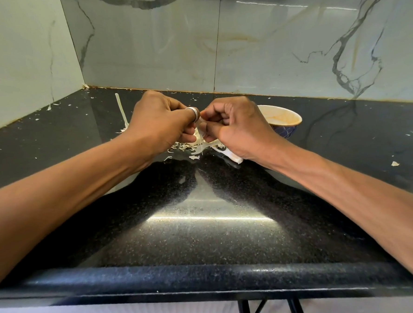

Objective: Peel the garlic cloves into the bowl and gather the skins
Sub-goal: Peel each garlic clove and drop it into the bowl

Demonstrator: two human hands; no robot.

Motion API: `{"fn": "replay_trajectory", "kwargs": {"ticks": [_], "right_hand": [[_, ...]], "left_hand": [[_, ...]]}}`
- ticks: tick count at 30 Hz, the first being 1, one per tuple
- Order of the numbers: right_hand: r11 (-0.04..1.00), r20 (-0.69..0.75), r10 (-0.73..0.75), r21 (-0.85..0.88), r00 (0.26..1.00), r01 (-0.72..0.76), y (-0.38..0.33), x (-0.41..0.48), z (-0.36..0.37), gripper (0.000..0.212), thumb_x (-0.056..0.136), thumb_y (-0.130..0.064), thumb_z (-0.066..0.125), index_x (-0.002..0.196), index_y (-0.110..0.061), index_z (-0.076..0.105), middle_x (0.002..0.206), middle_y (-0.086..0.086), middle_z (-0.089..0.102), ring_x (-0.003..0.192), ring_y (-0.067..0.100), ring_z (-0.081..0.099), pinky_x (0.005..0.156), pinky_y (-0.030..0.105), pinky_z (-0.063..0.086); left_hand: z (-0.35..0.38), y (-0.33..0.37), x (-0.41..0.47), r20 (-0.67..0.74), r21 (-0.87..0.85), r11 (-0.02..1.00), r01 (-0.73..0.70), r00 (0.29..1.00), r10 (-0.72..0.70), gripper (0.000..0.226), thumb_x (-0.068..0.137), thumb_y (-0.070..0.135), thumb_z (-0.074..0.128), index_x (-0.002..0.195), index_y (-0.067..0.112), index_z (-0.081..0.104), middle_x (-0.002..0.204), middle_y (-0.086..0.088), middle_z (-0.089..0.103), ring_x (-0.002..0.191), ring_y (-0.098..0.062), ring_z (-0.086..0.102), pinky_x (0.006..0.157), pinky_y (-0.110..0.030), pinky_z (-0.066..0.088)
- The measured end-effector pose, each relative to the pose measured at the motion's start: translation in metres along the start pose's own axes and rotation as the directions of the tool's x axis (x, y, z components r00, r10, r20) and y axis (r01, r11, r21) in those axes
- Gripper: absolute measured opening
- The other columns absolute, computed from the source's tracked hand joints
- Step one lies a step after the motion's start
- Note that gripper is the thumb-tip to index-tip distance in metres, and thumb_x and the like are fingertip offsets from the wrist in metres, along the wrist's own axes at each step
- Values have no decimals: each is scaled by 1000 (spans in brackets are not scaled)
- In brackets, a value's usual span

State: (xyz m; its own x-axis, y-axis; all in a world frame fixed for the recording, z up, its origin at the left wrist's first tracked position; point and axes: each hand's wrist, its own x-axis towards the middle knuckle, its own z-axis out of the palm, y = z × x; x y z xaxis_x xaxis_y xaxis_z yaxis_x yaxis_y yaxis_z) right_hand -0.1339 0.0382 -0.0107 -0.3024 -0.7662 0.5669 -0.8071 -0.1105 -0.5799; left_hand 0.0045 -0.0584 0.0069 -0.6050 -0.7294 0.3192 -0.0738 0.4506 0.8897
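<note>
My left hand (160, 125) and my right hand (235, 128) meet over the black counter, fingers curled. Together they pinch a small pale garlic clove (201, 130), mostly hidden between the fingertips, with a thin strip of skin hanging below it. A silver ring sits on my left hand. Under the hands lies a pile of pale garlic skins (190, 147). A bowl (287, 117) with a cream inside and a dark blue outside stands just behind my right hand; its contents do not show.
The black speckled counter (205, 229) runs to a marble wall at the back and left. A long pale stalk (121, 110) lies behind my left hand. Small skin flakes are scattered at the left corner and at the right (394, 163).
</note>
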Motion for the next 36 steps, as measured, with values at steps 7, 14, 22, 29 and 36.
{"fn": "replay_trajectory", "kwargs": {"ticks": [7, 14, 22, 29, 36], "right_hand": [[1000, 0, 29, 3, 1000, -29, -4, -3, 1, 3, 91, -9, 76, 93, -7, 76, 75, 2, 76, 65, 10, 74, 72, 40, 64], [998, -36, 43, 41, 998, -42, -10, -1, 3, 6, 91, -13, 77, 93, -8, 76, 77, 2, 77, 68, 12, 75, 74, 42, 64], [950, -20, 149, 280, 989, -138, -18, 2, -3, 9, 87, -9, 80, 94, -7, 74, 86, 10, 78, 76, 25, 76, 79, 42, 64], [959, -48, 116, 265, 992, -99, -17, 1, -3, 8, 89, -4, 76, 95, -1, 73, 84, 11, 76, 73, 21, 75, 77, 39, 64], [974, -76, 91, 215, 993, -73, -17, 2, -4, 4, 91, -7, 75, 95, -4, 73, 80, 7, 76, 71, 20, 74, 75, 43, 64]], "left_hand": [[2, 2, -1, 1, -64, 996, 54, 999, -54, 23, 94, 9, 65, 74, -1, 71, 62, -11, 64, 45, -13, 59, 50, -18, 53], [3, 5, -3, 6, -161, 980, 116, 993, -116, 26, 99, 10, 60, 86, -11, 68, 65, -10, 60, 44, -9, 57, 48, -17, 52], [-3, 13, 0, 29, -185, 973, 140, 990, -137, 26, 99, 15, 61, 76, 4, 68, 63, -4, 64, 50, -8, 61, 48, -19, 53], [-2, 7, 2, 10, -150, 974, 171, 985, -171, 27, 97, 15, 61, 74, 3, 65, 67, -4, 61, 47, -5, 59, 50, -19, 55], [-8, 1, 7, -25, 137, 988, 74, 997, -71, 31, 90, 26, 57, 71, 6, 71, 63, -6, 67, 49, -16, 63, 58, -32, 60]]}}
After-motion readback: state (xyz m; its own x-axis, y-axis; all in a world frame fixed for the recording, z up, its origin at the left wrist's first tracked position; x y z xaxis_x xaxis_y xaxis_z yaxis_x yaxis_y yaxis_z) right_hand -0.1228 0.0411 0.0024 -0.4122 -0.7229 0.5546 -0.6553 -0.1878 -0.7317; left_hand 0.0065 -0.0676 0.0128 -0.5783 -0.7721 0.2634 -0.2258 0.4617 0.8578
